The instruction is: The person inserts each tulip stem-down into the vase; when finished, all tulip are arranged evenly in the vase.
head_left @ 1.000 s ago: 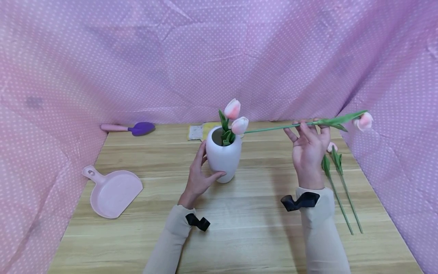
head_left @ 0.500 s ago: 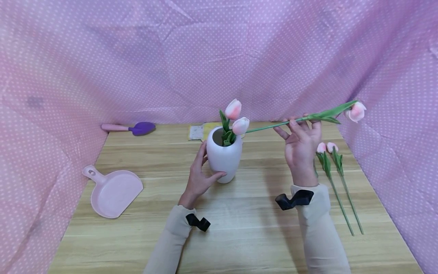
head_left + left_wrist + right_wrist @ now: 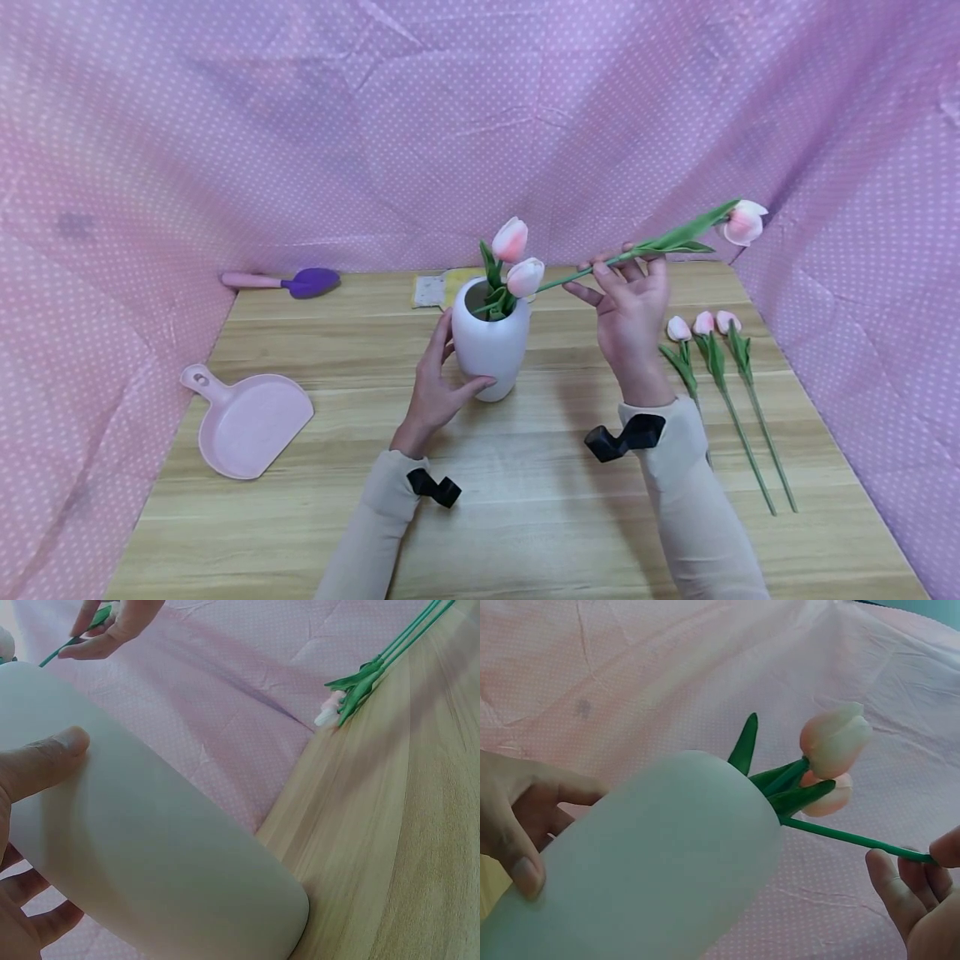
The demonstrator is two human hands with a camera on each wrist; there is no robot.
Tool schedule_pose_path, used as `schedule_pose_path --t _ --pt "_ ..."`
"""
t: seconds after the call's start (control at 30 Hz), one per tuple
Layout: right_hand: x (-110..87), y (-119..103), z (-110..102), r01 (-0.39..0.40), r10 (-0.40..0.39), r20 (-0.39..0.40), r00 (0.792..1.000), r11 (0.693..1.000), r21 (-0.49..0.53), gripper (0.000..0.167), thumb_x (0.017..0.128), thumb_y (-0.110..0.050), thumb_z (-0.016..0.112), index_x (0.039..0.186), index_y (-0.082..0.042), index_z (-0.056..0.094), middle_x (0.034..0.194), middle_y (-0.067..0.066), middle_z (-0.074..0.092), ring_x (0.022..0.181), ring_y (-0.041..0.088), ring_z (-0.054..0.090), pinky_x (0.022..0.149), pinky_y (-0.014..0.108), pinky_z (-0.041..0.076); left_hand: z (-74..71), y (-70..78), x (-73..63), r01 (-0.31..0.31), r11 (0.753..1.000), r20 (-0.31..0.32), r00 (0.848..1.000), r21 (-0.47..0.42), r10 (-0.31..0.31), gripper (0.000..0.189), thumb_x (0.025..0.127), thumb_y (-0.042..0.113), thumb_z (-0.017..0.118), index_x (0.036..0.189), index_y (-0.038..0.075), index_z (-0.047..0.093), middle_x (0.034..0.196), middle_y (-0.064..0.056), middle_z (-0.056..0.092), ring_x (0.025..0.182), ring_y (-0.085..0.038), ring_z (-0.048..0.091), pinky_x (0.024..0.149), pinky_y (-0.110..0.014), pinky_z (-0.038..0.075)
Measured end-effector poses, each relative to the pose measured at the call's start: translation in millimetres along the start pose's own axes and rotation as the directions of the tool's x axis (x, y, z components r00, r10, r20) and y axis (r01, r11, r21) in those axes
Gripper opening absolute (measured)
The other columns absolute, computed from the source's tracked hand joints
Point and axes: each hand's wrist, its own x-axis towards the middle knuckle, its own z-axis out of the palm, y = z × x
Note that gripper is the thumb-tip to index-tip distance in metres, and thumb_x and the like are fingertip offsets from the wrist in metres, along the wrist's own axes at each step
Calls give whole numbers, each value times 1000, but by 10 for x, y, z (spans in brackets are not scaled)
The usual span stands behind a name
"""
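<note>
My left hand (image 3: 437, 396) grips the side of a white vase (image 3: 491, 354), thumb in front and fingers behind. Two pink-and-white tulips (image 3: 526, 277) stand in the vase, their green leaves at its mouth. Between thumb and fingers, my right hand (image 3: 633, 329) pinches the green stem of another tulip (image 3: 686, 235), whose bloom points up and to the right. Its stem slants down to the left, behind a standing bloom, and its end shows at the vase mouth. In the right wrist view the held stem (image 3: 840, 834) meets the vase rim.
Three tulips (image 3: 716, 367) lie on the wooden table (image 3: 525, 517) at the right. A pink dustpan (image 3: 255, 425) lies at the left, and a purple trowel (image 3: 311, 282) at the back left. Behind the vase is a yellow-and-white packet (image 3: 431, 290). Pink dotted cloth surrounds the table.
My right hand has moved left toward the vase with the tulip, which now tilts more steeply. Its stem end has come to the vase mouth. The left hand and vase stay put.
</note>
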Motion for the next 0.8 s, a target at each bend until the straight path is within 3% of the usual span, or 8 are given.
schedule_pose_path --t 0.2,0.53,0.8 --pt "-36 39 64 -10 18 65 998 993 -118 32 93 13 57 110 -11 47 90 5 65 82 20 71 69 37 66 -2 3 -2 6 1000 3 1000 2 -6 111 69 -2 88 158 7 22 158 -19 38 135 -45 48 110 -60 46" --pt "-70 109 137 20 3 140 990 986 -167 36 93 18 50 110 -14 49 92 4 66 83 17 72 72 36 66 -1 9 3 8 1000 -3 1000 -4 -8 111 69 -2 89 158 7 23 158 -18 39 136 -43 48 110 -59 46" --pt "-83 157 170 32 10 174 985 971 -238 39 91 18 52 110 -16 49 93 0 67 87 12 70 74 34 65 3 14 2 18 1000 -2 1000 -13 -18 111 69 -2 89 158 9 24 158 -17 39 136 -43 48 110 -60 46"
